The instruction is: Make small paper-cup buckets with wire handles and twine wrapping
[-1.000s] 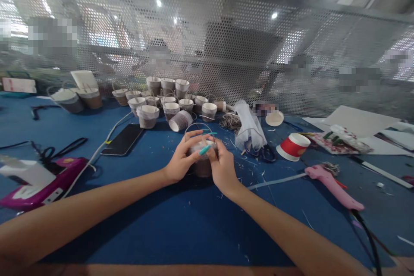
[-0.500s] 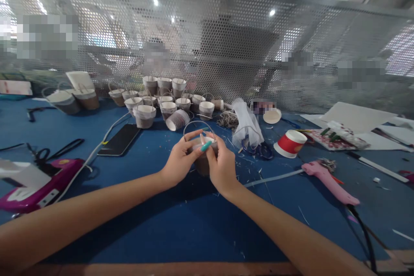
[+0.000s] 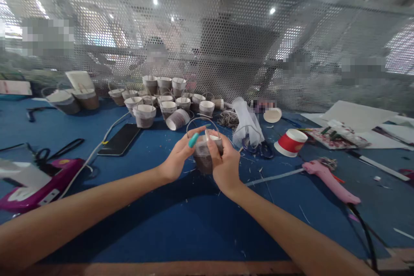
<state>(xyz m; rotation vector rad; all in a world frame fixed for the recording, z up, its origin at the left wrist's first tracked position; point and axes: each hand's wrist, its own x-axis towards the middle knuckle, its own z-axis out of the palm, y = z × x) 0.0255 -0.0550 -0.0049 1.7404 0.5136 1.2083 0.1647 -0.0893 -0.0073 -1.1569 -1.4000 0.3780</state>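
Holding the small arch-handled bucket [image 3: 203, 161], your right hand [image 3: 226, 166] clasps its right side; your left hand [image 3: 176, 159] curves along the opposite side, though whether it grips cannot be told. Beyond both hands sit similar buckets [image 3: 168, 112]; right of your hands lies a pink glue gun [image 3: 331, 184].

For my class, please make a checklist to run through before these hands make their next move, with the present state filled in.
1. Right hand grips the small bucket: ok.
2. Left hand in firm contact with it: cannot tell, partly hidden.
3. Handle arched above the small bucket: ok.
4. Pink glue gun lying apart from both hands: ok.
5. Other buckets all upright: not ok, a tipped bucket lies behind.
6. Table free of scraps: not ok, a white scrap lies right.
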